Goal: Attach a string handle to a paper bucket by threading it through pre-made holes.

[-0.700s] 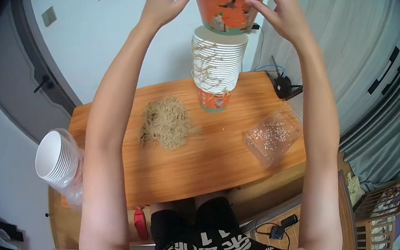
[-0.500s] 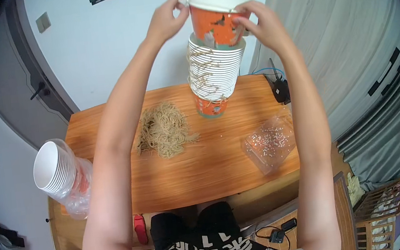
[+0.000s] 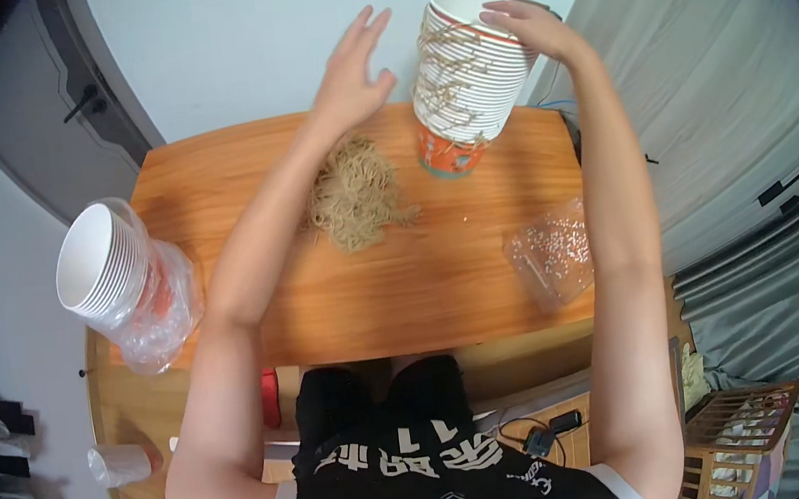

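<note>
A tall stack of nested paper buckets (image 3: 461,88), white-rimmed with an orange printed base, stands at the back of the table, strands of twine along its left side. My right hand (image 3: 532,28) is at the top bucket's rim, fingers stretched over its mouth; whether it presses on the rim I cannot tell. My left hand (image 3: 356,75) hovers left of the stack, fingers spread and holding nothing. Below it lies a loose heap of tan twine (image 3: 358,199). Toward the right edge, partly behind my right forearm, is a clear plastic bag of small white and reddish beads (image 3: 553,251).
A second stack of white buckets (image 3: 104,263), partly wrapped in clear plastic, leans at the left edge of the wooden table (image 3: 406,299). A clear plastic cup-like thing (image 3: 120,464) is lower left. A wooden slatted crib (image 3: 746,426) stands at lower right.
The orange bucket held in both hands has gone down onto the stack. My left hand has let go and moved away from it. The view has shifted, with the table higher in it.
</note>
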Motion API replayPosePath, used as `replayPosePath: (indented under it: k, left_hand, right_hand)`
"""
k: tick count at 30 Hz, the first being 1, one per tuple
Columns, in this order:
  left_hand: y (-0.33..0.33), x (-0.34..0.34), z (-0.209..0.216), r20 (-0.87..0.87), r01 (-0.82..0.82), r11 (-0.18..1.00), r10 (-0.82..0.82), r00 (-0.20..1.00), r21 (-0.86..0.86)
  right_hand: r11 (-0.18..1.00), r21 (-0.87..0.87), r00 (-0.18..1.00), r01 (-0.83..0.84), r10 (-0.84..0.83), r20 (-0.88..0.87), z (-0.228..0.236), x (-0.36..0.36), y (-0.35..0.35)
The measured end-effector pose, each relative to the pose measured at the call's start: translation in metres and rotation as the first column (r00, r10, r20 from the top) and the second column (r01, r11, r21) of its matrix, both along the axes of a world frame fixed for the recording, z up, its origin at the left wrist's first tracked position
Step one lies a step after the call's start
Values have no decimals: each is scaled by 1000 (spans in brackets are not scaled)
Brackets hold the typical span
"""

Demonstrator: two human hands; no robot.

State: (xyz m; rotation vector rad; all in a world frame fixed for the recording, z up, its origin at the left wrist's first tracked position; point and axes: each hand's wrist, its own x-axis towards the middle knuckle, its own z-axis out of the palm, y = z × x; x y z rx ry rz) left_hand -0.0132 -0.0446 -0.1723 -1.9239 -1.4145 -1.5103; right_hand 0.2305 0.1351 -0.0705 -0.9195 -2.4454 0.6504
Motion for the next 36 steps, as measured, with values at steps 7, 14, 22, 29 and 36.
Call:
replayPosePath:
  k: [7, 14, 22, 29, 36]
  left_hand:
    - [-256, -80, -12, 335, -280, 952, 226, 915, 123]
    - [-388, -166, 3, -213, -607, 680, 575, 790, -411]
    - [-399, -181, 12, -258, -468, 518, 427, 867, -716]
    - [-407, -186, 21, -165, -374, 489, 417, 894, -788]
    - [-404, -177, 17, -280, -561, 545, 515, 810, -623]
  right_hand:
    - [777, 549, 837, 307, 55, -544, 9, 8, -51]
    - [884, 428, 741, -191, 415, -528, -149, -84, -290]
    - [818, 31, 494, -574, 376, -784, -184, -332, -421]
    - [833, -43, 630, -552, 382, -676, -197, -383, -437]
    - [828, -106, 627, -551, 326, -707, -184, -378, -441]
